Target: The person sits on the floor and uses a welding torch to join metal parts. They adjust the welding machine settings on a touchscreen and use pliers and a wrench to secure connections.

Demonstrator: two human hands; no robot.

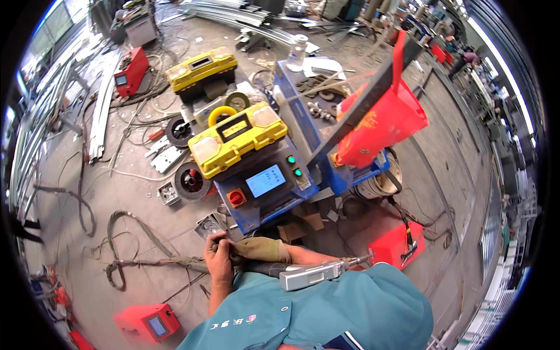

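Left hand: bare left hand (219,262), fingers curled closed on the cuff of the work glove (256,249).
Right hand: right hand (244,252) sits inside the olive work glove; whether its fingers are open or closed cannot be told under the fabric.
Glove position: low centre of the view, just above the person's teal jacket (326,309), in front of the blue machine.
Handheld torch: grey metal welding torch (315,274) lies across the jacket just below the right forearm, nozzle pointing right; its dark hose (262,269) runs left under the gloved hand.
Blue machine: blue welding unit (268,186) stands on the floor directly ahead, with a lit screen, two green lamps and a red rotary switch on its sloped panel.
Yellow toolbox: yellow toolbox (236,140) rests on top of the blue unit; a second yellow toolbox (201,69) stands farther back, well apart.
Red bag: red bag (382,119) hangs on a dark steel bar at the right of the unit.
Floor: concrete floor (134,192) carries wire spools (191,181), loose cables and a small red unit (149,322) near the person's left.
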